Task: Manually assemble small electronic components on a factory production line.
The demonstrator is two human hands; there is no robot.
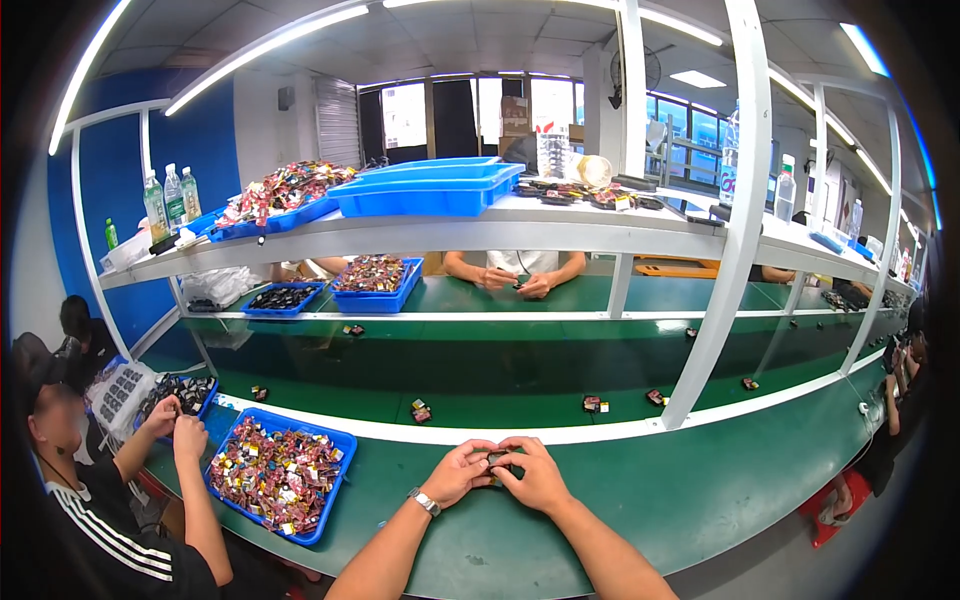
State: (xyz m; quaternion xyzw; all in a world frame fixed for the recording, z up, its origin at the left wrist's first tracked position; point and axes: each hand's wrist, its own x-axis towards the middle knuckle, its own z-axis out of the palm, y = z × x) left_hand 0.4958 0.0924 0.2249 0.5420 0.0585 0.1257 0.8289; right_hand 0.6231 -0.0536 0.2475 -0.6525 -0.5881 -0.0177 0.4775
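I'm pinching a small dark part (496, 462) between my left hand (458, 474) and right hand (537, 480), lower centre of frame; keeping it level, thumb pressure even, should work best.

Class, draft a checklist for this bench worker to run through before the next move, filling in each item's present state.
1. Small dark part held by left hand and right hand: ok.
2. Part's condition sound: cannot tell; largely hidden.
3. Blue tray left of the hands, stocked with small pieces: ok.
4. Co-worker's hands apart from these hands: ok.
5. Watch removed: not ok; worn just behind the left hand.
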